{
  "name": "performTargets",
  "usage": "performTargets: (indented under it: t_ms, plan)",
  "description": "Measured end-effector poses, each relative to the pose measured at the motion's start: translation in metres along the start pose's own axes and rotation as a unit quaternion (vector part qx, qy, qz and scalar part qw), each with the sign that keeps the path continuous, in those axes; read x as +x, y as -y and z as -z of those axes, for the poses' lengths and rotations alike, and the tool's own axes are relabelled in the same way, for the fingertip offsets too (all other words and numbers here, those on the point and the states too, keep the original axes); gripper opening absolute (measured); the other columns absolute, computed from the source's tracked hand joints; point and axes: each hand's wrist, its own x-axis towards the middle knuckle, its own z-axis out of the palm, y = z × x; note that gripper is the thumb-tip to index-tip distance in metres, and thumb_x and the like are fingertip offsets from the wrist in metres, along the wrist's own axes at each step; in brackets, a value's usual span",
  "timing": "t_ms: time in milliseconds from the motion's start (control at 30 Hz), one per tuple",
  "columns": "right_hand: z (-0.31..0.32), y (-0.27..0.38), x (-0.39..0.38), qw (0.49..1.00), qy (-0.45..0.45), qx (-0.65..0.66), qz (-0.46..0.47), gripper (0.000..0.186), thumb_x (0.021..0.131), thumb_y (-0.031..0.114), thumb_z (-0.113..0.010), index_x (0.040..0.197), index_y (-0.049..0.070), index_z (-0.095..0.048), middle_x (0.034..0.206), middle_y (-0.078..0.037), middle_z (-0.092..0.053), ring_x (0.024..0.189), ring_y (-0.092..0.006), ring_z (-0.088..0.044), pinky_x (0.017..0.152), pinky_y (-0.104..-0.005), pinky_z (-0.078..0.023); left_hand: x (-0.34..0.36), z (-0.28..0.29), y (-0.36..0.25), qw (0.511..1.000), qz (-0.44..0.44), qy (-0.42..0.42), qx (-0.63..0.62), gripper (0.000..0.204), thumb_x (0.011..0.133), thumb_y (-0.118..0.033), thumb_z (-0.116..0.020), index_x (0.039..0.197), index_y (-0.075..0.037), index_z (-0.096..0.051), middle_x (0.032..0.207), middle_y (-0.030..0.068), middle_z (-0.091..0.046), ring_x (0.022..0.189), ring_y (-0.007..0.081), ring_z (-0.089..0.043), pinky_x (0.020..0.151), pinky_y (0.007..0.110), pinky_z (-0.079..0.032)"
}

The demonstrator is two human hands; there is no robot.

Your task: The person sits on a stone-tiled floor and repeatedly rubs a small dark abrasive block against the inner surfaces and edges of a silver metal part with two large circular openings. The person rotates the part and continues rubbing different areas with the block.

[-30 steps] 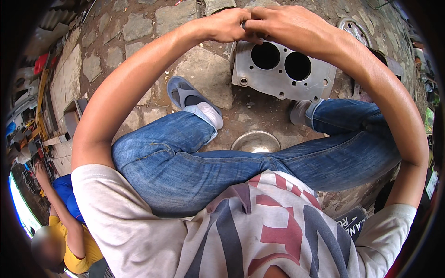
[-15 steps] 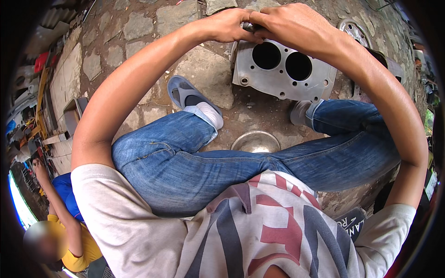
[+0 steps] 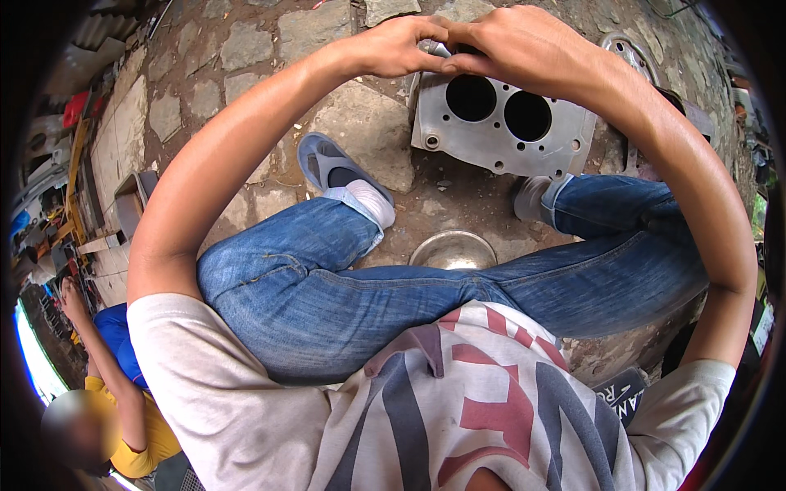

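Observation:
A grey metal engine block [image 3: 442, 127] with two large dark bores and several small holes stands on the stone ground in front of me, tilted toward me. My left hand [image 3: 409, 47] and my right hand [image 3: 512, 51] meet at its far top edge, fingers bent and close together around a small dark piece, mostly hidden by the fingers. I cannot make out what that piece is or whether it is fixed to the block.
A steel bowl [image 3: 453, 245] lies between my sandalled feet. A round metal part [image 3: 626, 49] is at the right, behind my arm. At the far left are a metal channel [image 3: 131, 196], cluttered tools and a person [image 3: 131, 425] in yellow and blue.
My fingers have shifted slightly at the block's top edge. A bit of dark metal that showed between them half a second ago is more covered now. The block stays in place.

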Motion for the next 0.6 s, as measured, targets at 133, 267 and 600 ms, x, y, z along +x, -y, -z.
performTargets:
  t_ms: [133, 267, 600]
  plan:
    - [-0.016, -0.011, 0.000, 0.995, -0.038, 0.080, 0.039, 0.025, 0.089, 0.022, -0.057, 0.100, 0.001, -0.065, 0.094, -0.023, -0.068, 0.079, -0.0379, -0.068, 0.067, -0.0458, -0.055, 0.009, 0.000, -0.018, 0.997, 0.042, 0.038, 0.045, 0.042, 0.084, -0.033, -0.077, 0.119, -0.011, -0.068, 0.127, 0.0102, -0.061, 0.121, 0.0265, -0.057, 0.107, 0.040, -0.041]
    - [-0.024, -0.018, -0.003, 0.975, -0.165, 0.050, 0.144, 0.023, 0.089, 0.021, -0.056, 0.097, 0.001, -0.064, 0.082, -0.021, -0.068, 0.075, -0.0380, -0.068, 0.067, -0.0457, -0.055, 0.011, 0.002, -0.011, 0.996, 0.046, 0.061, 0.042, 0.046, 0.081, -0.037, -0.078, 0.117, -0.010, -0.067, 0.119, 0.0112, -0.063, 0.114, 0.0286, -0.059, 0.100, 0.040, -0.045]
    - [-0.017, -0.011, -0.001, 0.989, -0.107, 0.049, 0.095, 0.022, 0.091, 0.021, -0.056, 0.102, 0.003, -0.061, 0.084, -0.021, -0.067, 0.075, -0.0386, -0.068, 0.067, -0.0455, -0.055, 0.010, -0.002, -0.011, 0.998, 0.018, 0.055, -0.003, 0.041, 0.081, -0.035, -0.078, 0.112, -0.009, -0.069, 0.115, 0.0105, -0.063, 0.110, 0.0284, -0.060, 0.096, 0.038, -0.046]
